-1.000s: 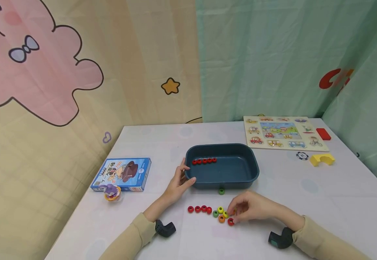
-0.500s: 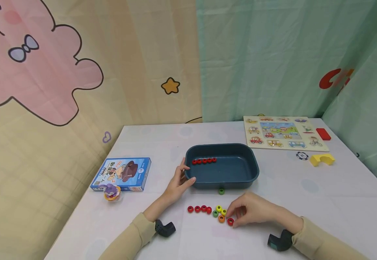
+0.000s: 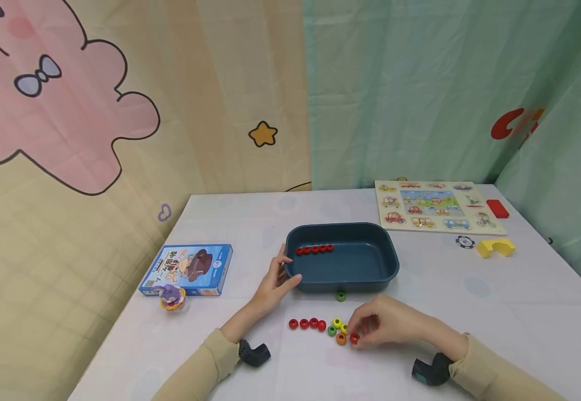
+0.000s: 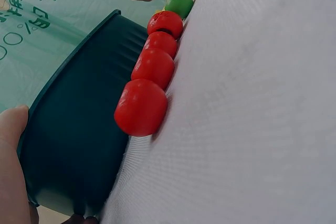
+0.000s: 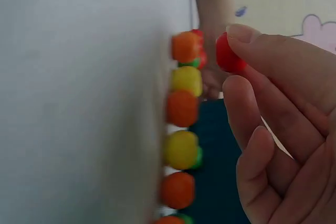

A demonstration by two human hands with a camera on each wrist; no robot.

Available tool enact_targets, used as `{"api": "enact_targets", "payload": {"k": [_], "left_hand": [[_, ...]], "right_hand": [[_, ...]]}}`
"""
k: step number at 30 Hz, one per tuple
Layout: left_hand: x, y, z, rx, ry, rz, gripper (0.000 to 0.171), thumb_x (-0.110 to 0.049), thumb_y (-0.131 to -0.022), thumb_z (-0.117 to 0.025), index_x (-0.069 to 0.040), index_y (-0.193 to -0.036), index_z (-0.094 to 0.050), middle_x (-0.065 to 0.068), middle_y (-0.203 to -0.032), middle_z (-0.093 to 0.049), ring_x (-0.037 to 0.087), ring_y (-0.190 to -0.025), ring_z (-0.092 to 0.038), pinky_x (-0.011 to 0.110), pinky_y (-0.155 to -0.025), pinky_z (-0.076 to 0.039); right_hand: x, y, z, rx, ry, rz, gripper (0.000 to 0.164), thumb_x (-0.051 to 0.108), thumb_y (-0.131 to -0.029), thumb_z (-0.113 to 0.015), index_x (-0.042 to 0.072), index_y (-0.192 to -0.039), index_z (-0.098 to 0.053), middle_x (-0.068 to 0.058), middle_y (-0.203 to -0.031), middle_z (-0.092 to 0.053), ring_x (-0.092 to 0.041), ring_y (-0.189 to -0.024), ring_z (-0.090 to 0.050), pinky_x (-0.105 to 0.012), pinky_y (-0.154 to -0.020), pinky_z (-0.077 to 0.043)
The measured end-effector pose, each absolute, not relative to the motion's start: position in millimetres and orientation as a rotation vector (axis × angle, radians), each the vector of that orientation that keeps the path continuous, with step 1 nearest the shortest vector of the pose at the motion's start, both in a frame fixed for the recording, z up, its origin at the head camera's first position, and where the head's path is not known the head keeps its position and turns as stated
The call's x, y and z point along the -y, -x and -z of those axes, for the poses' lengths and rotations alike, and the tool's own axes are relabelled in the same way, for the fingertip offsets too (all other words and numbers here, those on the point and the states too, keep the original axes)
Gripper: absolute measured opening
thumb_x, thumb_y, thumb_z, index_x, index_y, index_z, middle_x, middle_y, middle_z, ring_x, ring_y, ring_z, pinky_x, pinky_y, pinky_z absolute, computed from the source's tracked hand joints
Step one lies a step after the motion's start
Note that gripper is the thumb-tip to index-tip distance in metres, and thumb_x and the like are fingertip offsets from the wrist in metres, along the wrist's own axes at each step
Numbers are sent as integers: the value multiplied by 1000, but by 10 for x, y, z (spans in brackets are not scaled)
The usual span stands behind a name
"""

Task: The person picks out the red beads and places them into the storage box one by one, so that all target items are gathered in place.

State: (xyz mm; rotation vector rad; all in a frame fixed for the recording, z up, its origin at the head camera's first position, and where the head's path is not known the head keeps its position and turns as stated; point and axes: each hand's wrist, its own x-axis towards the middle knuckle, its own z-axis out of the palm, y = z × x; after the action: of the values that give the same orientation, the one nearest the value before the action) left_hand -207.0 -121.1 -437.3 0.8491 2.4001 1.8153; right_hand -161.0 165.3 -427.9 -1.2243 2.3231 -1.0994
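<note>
My right hand (image 3: 387, 322) pinches a red bead (image 5: 227, 55) between thumb and forefinger; in the right wrist view the bead is off the table. Close beside it in the head view lie an orange bead (image 3: 341, 339), a yellow bead (image 3: 337, 323) and a green bead (image 3: 332, 331). To their left several red beads (image 4: 140, 107) form a row on the table. My left hand (image 3: 273, 281) grips the left end of a dark teal tub (image 3: 350, 287), thumb at its front rim. Inside the tub, a line of several red beads (image 3: 315, 249) lies near the back left.
A green bead (image 3: 341, 296) sits against the tub's front. More orange beads (image 5: 177, 190) show in the right wrist view. A blue box (image 3: 187, 269) and purple toy (image 3: 171, 296) are at left; a puzzle board (image 3: 394, 227), red block (image 3: 497, 209) and yellow arch (image 3: 496, 247) at right.
My right hand has taken hold of the red bead and raised it slightly. The yellow beads near its fingers have shifted a little left. The left hand and tub stay in place.
</note>
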Motion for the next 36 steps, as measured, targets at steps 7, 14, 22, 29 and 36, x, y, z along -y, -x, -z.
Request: {"api": "enact_targets", "payload": {"k": [7,14,22,29,36], "left_hand": [[1206,2050,4368,-2437,-828,-1812,36,-12,-90,-52,-2,-118,-32,15,-148,-3,37,-128,-24,44,-98,-29],[1210,2036,4366,-2450,-791,-1800,37,-12,-90,-53,0,-118,-32,16,-147,-4,36,-127,-24,44,-98,-29],[1202,2058,4352,-2434,-810,-1801,41,-10,-90,-53,7,-119,-29,19,-147,-3,38,-127,-24,47,-98,-29],[1212,2056,4358,-2363,-839,-1826,39,-9,-91,-51,5,-118,-27,16,-147,1,40,-128,-21,48,-98,-29],[1214,2066,4355,-2345,-842,-1848,41,-8,-91,-50,8,-119,-26,16,-147,1,39,-128,-20,48,-99,-27]], "right_hand": [[-1634,1854,3753,-2351,1361,1233,22,23,-77,-70,14,-97,-65,9,-87,-64,-5,-64,-56,-23,-52,-48],[-1379,2387,3314,-2401,1247,1258,25,23,-76,-71,13,-99,-65,4,-88,-64,-13,-66,-57,-27,-56,-48],[-1044,2989,3388,-2382,1116,1311,32,24,-75,-73,8,-102,-65,2,-91,-65,-17,-72,-60,-31,-68,-50],[-831,3281,3798,-2310,1036,1282,32,17,-74,-73,5,-102,-64,-1,-90,-67,-14,-80,-62,-30,-71,-50],[-720,3375,3983,-2321,972,1293,29,15,-73,-74,6,-99,-66,-3,-89,-67,-14,-83,-62,-30,-78,-48]]}}
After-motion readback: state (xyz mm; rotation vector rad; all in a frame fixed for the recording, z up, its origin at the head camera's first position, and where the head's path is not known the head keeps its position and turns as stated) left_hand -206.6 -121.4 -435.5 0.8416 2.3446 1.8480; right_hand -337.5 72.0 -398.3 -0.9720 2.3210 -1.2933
